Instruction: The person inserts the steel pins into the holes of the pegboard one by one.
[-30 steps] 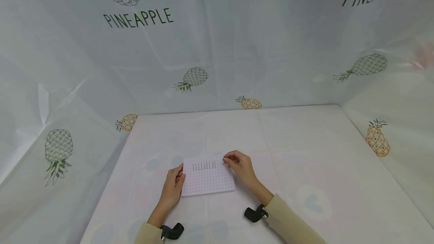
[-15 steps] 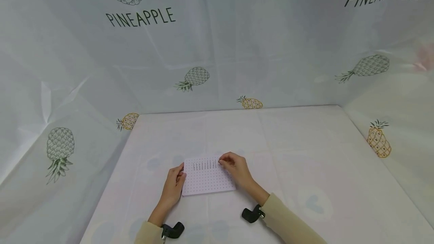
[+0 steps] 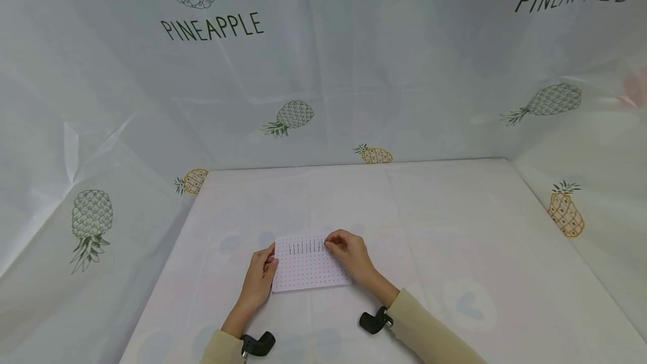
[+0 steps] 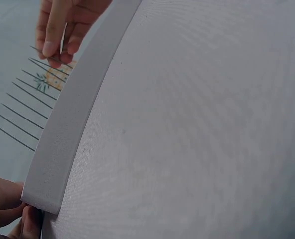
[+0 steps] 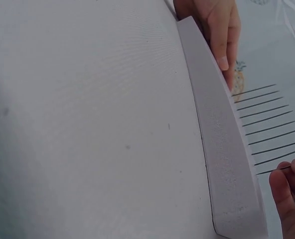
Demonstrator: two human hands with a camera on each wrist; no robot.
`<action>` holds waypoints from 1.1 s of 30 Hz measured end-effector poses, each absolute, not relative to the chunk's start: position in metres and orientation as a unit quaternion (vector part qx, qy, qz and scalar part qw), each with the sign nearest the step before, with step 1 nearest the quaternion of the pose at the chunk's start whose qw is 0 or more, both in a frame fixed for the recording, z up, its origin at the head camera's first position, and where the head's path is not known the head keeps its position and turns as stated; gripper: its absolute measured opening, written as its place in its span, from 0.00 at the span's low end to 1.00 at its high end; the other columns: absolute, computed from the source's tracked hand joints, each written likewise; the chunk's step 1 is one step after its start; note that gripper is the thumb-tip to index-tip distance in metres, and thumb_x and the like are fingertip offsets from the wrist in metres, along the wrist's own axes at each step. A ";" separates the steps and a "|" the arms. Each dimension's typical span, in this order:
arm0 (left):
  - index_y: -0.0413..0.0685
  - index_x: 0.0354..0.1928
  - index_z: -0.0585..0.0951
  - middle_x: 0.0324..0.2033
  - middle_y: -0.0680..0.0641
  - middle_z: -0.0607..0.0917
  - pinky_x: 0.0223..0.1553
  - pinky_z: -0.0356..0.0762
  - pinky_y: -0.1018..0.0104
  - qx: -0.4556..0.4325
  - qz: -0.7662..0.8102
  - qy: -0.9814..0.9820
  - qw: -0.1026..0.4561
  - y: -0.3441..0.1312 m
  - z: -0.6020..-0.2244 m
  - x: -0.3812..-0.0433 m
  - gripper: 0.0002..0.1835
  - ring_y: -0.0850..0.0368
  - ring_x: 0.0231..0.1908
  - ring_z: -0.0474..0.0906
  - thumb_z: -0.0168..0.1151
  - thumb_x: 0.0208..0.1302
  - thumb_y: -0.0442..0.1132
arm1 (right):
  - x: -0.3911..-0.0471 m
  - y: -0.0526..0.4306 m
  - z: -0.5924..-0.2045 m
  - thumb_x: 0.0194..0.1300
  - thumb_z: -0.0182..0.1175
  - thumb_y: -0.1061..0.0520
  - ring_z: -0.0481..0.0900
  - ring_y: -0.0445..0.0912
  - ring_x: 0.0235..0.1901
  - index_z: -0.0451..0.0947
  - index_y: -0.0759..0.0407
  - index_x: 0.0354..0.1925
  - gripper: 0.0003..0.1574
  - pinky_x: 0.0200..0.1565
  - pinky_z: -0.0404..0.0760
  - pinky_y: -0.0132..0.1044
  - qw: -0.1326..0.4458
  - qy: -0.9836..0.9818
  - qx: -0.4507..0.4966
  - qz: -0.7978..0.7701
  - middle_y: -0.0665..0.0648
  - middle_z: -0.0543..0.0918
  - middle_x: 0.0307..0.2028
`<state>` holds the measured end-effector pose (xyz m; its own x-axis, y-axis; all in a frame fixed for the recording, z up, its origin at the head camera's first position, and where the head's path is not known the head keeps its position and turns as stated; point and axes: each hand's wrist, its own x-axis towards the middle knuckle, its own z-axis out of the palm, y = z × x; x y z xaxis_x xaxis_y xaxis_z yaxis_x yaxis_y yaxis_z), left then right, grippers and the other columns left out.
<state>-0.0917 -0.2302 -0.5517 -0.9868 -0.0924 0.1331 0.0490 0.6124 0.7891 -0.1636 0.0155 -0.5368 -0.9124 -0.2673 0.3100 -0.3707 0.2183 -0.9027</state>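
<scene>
A white perforated board (image 3: 308,275) lies on the table, with a row of thin dark needle-like pins (image 3: 305,246) standing up from holes near its far edge. My left hand (image 3: 259,277) grips the board's left side; the left wrist view shows its fingers (image 4: 3,201) curled at the board's corner. At the right end of the row, my right hand (image 3: 356,257) pinches a pin between thumb and fingertips. In the right wrist view that pin (image 5: 266,173) runs from the board to the fingertips (image 5: 279,184). The pin's lower tip cannot be made out.
A pale patterned cloth covers the table (image 3: 455,212). Hanging sheets (image 3: 404,60) printed with pineapples enclose the back and both sides. Black wrist-worn devices (image 3: 374,321) sit at both sleeves.
My right hand has moved a little left, from the board's far right corner to the right end of the pin row. The left hand has kept its grip on the board.
</scene>
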 end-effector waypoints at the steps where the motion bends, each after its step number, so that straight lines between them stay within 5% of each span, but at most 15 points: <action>1: 0.32 0.70 0.66 0.52 0.38 0.72 0.47 0.69 0.66 0.014 -0.440 -0.894 0.080 -0.230 -0.552 -0.092 0.25 0.52 0.46 0.68 0.52 0.75 0.31 | -0.163 0.015 -0.537 0.63 0.67 0.66 0.78 0.42 0.33 0.83 0.60 0.36 0.04 0.36 0.77 0.30 0.043 -0.781 0.203 0.589 0.52 0.84 0.33; 33: 0.33 0.72 0.65 0.55 0.38 0.72 0.48 0.69 0.65 0.029 -0.446 -0.893 0.063 -0.231 -0.552 -0.093 0.25 0.52 0.46 0.68 0.51 0.76 0.32 | -0.157 0.040 -0.535 0.60 0.69 0.68 0.78 0.45 0.32 0.84 0.62 0.37 0.06 0.35 0.77 0.32 0.089 -0.802 0.128 0.577 0.52 0.83 0.31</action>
<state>-0.0933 -0.2305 -0.5525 -0.9904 -0.1084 0.0861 0.0036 0.6013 0.7990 -0.1570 0.0405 -0.5349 -0.9515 -0.1022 0.2903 -0.3077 0.3007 -0.9027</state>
